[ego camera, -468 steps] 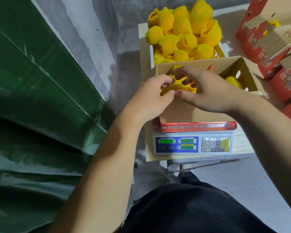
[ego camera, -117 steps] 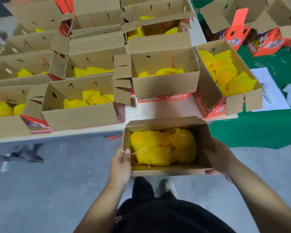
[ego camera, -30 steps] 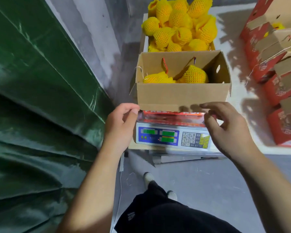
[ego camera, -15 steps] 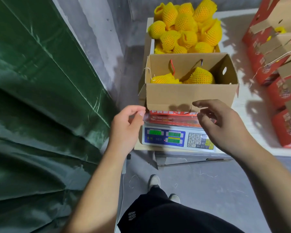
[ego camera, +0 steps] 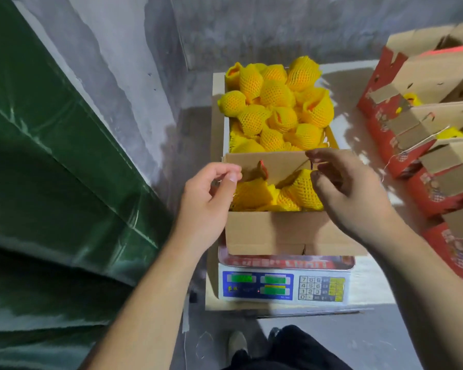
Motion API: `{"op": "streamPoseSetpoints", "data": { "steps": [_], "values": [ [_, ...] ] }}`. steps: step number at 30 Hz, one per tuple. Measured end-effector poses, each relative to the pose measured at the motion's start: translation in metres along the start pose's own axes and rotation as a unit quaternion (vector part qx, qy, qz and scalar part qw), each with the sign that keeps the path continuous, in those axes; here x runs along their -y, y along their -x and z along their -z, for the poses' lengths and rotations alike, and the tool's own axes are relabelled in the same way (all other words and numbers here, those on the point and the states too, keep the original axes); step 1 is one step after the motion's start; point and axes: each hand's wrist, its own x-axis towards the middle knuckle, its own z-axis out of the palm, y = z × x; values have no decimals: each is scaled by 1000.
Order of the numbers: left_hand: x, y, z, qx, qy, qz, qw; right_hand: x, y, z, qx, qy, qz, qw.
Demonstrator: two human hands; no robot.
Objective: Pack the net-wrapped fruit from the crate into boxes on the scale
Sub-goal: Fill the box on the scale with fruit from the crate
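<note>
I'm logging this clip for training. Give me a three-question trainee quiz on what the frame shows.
1. True or false: the box stands on the scale.
2. Where is the crate of netted fruit? A) behind the box B) on the floor C) left of the scale
3. Fill in: neither the left hand nor the right hand holds a ____.

Key: 1 true; 2 A; 3 fruit
</note>
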Motion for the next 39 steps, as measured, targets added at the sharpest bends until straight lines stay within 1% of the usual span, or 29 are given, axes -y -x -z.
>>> {"op": "streamPoseSetpoints", "data": {
  "steps": [4,9,11,14,15,16,18,22,24,25,26,27,28,29,30,31,32,33,34,35,36,37,38,39],
  "values": [
    [-14,-48,-23,38,-16,0,999,-15,-64,15,12,76,3,997],
    [-25,-106,-61,77,1,20,997,-72,-173,20,30,181,-54,982],
    [-21,-126,-77,76,-7,32,997,-100,-218,9,84,244,-69,964],
    [-12,-148,-98,80,-21,54,995,-141,-260,-14,198,352,-66,912],
    [-8,-152,-102,84,-23,61,994,-153,-267,-20,210,390,-46,895],
    [-5,-155,-107,86,-23,67,994,-162,-273,-24,202,417,-24,886],
    [1,-158,-113,87,-14,85,993,-174,-284,-24,183,426,-16,886],
    [9,-163,-117,80,-20,108,991,-181,-293,-12,226,379,-15,897],
    [10,-167,-120,72,-17,111,991,-175,-289,2,215,352,-17,911],
    [9,-168,-123,65,-14,112,991,-170,-287,11,194,318,-27,928],
    [8,-171,-127,50,-4,111,993,-164,-285,20,169,259,-37,950],
    [6,-173,-132,21,18,112,993,-156,-281,28,148,176,-45,972],
    [2,-176,-137,-14,54,126,990,-146,-276,35,141,72,-51,986],
    [-4,-180,-143,-43,106,157,981,-134,-270,40,154,-40,-48,986],
    [-10,-184,-149,-48,172,198,964,-122,-263,41,182,-141,-34,973],
    [-18,-188,-155,-22,246,241,938,-111,-255,38,213,-218,-18,952],
    [-23,-191,-159,15,326,281,903,-102,-247,32,242,-268,-6,932],
    [-26,-193,-163,41,390,303,869,-95,-240,25,271,-288,5,919],
    [-28,-192,-165,44,440,304,844,-91,-235,18,291,-279,18,915],
    [-30,-191,-166,17,457,302,836,-91,-233,13,297,-265,31,917],
    [-29,-190,-165,-33,466,304,830,-94,-233,10,274,-253,38,927],
    [-28,-187,-162,-91,471,310,821,-99,-235,8,222,-243,33,944],
    [-25,-184,-159,-141,484,319,803,-108,-238,7,155,-214,22,964],
    [-23,-179,-154,-170,497,326,786,-123,-241,3,102,-150,15,983]
  ]
}}
